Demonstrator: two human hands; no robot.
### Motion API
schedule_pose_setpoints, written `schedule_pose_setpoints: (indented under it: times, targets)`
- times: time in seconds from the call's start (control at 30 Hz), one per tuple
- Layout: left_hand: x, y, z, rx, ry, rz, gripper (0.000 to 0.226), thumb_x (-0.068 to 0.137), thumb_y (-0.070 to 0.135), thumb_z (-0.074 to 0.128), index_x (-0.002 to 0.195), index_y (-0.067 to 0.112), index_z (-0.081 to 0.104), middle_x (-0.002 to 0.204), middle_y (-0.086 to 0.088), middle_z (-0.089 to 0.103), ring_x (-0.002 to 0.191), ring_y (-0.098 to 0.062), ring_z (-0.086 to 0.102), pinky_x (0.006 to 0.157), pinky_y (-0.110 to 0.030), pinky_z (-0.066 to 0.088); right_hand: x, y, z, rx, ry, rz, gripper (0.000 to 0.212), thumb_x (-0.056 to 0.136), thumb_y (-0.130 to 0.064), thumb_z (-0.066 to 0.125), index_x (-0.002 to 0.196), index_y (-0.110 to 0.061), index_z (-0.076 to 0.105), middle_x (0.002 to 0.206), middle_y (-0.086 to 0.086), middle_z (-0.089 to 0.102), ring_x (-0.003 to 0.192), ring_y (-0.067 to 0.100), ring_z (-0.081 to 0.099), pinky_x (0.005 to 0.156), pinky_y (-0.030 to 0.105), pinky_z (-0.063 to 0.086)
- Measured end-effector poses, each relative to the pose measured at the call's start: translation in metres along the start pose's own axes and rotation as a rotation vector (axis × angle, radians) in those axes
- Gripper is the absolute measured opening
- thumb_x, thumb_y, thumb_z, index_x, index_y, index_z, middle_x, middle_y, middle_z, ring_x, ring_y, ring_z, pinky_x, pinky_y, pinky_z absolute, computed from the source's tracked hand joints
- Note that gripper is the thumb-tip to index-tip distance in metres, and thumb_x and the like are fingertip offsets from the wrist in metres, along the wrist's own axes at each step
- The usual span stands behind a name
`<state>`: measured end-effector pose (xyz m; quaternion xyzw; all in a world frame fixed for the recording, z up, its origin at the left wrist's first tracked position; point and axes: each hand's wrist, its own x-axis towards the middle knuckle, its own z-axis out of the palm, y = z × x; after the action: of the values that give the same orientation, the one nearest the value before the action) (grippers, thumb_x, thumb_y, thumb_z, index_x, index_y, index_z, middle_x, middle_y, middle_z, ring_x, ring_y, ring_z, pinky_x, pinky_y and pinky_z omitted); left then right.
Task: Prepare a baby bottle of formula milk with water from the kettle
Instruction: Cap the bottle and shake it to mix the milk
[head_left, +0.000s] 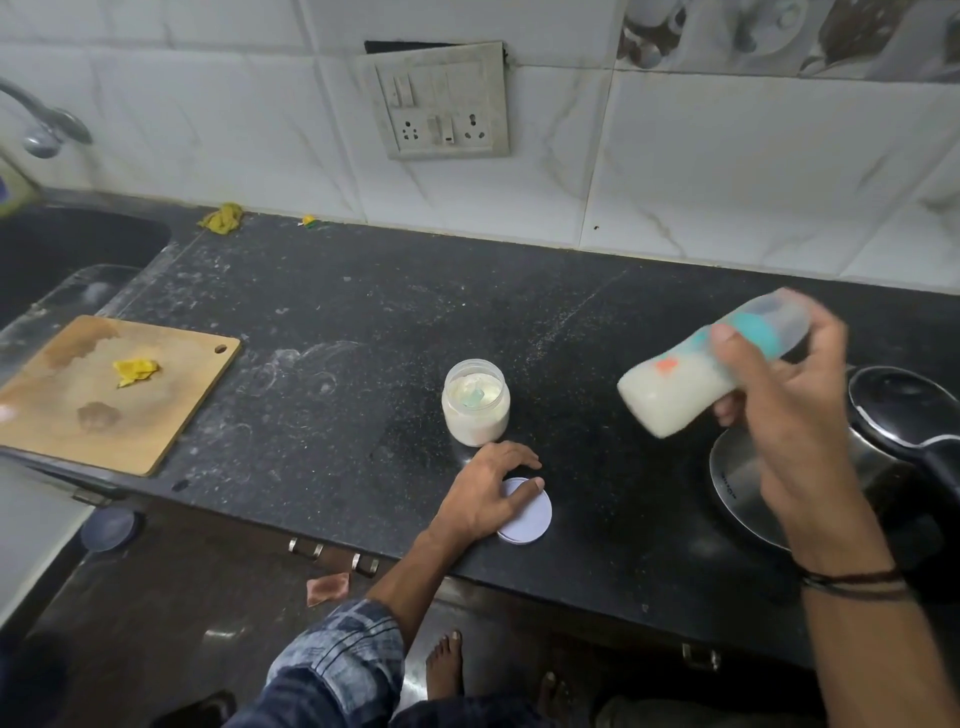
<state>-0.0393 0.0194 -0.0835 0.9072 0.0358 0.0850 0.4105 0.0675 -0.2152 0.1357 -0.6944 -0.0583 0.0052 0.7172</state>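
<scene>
Black speckled stone makes up the desk (363, 338), backed by white marbled tiles and a socket panel (441, 104), with a sink (67, 249) and a wooden cutting board (104, 395) off to the left.

The baby bottle (675, 395) is in the air above the right end of the desk, over the steel kettle (893, 410). It is tilted with its base toward the left and its capped top up and to the right. The right hand (779, 415) has its grip closed round the bottle's upper half, by the teal collar, with the thumb across the front. The lower half is full of milky liquid, and the bottle shows blurred, which suggests mixing by shaking.

The bottle is probably light, stiff plastic, with the weight down in the liquid end, so it will pull at the wrist when swung. The smooth wall may be slick if wet. A hold nearer the waist, with a finger over the cap, would likely be steadier and guard against leaks at the collar.

The left hand (493, 488) rests on the white round lid (530, 519) near the desk's front edge, its grip loose and fingers spread, clasping nothing. Just behind it stands the open formula jar (475, 410) with a scoop inside.
</scene>
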Motion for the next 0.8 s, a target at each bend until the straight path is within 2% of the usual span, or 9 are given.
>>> schedule_pose_setpoints:
  times: [0.13,0.2,0.27,0.33,0.43,0.5,0.6,0.7,0.8]
  targets:
    - [0.0,-0.001,0.0,-0.001,0.006,0.005,0.023,0.097,0.041,0.066,0.114,0.027,0.071,0.122,0.018,0.065,0.114,-0.001,0.055,0.098,-0.03,0.049,0.014,-0.012,-0.009,-0.114,-0.065,0.005,0.061,0.069,-0.052,0.087,0.118,-0.053,0.051,0.093,0.0,0.074,0.049,0.009,0.057,0.044,0.021,0.049]
    - [0.0,-0.001,0.0,-0.004,0.007,0.01,0.023,0.096,0.041,0.066,0.114,0.027,0.071,0.122,0.018,0.065,0.114,-0.002,0.055,0.098,-0.032,0.049,0.013,-0.011,-0.008,-0.135,-0.09,0.002,0.058,0.067,-0.052,0.087,0.114,-0.059,0.054,0.085,-0.004,0.075,0.049,0.008,0.058,0.043,0.02,0.049]
    - [0.0,0.0,0.0,-0.003,0.009,0.006,0.024,0.096,0.042,0.065,0.114,0.027,0.071,0.122,0.017,0.066,0.114,-0.002,0.055,0.098,-0.032,0.05,0.012,-0.008,-0.005,-0.066,-0.02,-0.025,0.055,0.073,-0.05,0.086,0.117,-0.054,0.052,0.085,-0.011,0.075,0.051,0.007,0.058,0.043,0.02,0.048]
    - [0.0,0.0,0.0,-0.001,0.014,0.009,0.023,0.097,0.041,0.066,0.114,0.026,0.071,0.122,0.016,0.066,0.114,-0.002,0.055,0.098,-0.033,0.05,0.013,-0.005,-0.002,-0.023,0.021,-0.032,0.057,0.075,-0.049,0.084,0.12,-0.048,0.049,0.092,-0.005,0.074,0.05,0.009,0.058,0.042,0.021,0.046]
    - [0.0,-0.001,0.0,0.0,0.012,0.015,0.023,0.097,0.039,0.066,0.114,0.026,0.071,0.122,0.015,0.066,0.114,-0.003,0.056,0.098,-0.034,0.051,0.009,-0.003,0.003,-0.116,-0.094,0.015,0.059,0.068,-0.051,0.087,0.116,-0.056,0.053,0.101,0.008,0.071,0.05,0.007,0.058,0.043,0.021,0.047]
    - [0.001,-0.002,0.0,0.001,0.011,0.019,0.022,0.097,0.039,0.067,0.114,0.026,0.071,0.122,0.015,0.066,0.113,-0.003,0.056,0.097,-0.034,0.051,0.007,-0.002,0.004,-0.089,-0.085,0.002,0.057,0.07,-0.05,0.087,0.116,-0.057,0.055,0.096,0.0,0.073,0.052,0.006,0.059,0.044,0.021,0.048]
    - [0.001,-0.001,0.0,0.002,0.006,0.013,0.022,0.097,0.039,0.067,0.114,0.026,0.071,0.122,0.016,0.066,0.113,-0.003,0.056,0.098,-0.034,0.051,0.007,-0.002,0.005,0.014,0.033,-0.035,0.057,0.079,-0.047,0.084,0.125,-0.044,0.05,0.094,-0.005,0.073,0.053,0.009,0.058,0.044,0.021,0.047]
    - [0.001,-0.001,-0.001,0.003,0.003,0.014,0.023,0.097,0.04,0.066,0.114,0.026,0.071,0.122,0.016,0.066,0.113,-0.003,0.056,0.098,-0.033,0.05,0.005,-0.002,0.007,-0.053,-0.028,0.008,0.058,0.072,-0.051,0.085,0.12,-0.05,0.052,0.091,0.0,0.073,0.05,0.008,0.057,0.044,0.021,0.049]
    - [0.0,-0.001,0.0,-0.006,0.005,0.013,0.024,0.097,0.04,0.066,0.114,0.025,0.072,0.122,0.015,0.066,0.114,-0.004,0.056,0.099,-0.034,0.05,0.003,-0.003,0.005,-0.011,-0.014,-0.01,0.054,0.076,-0.048,0.084,0.121,-0.048,0.054,0.086,-0.01,0.075,0.05,0.007,0.056,0.043,0.02,0.048]
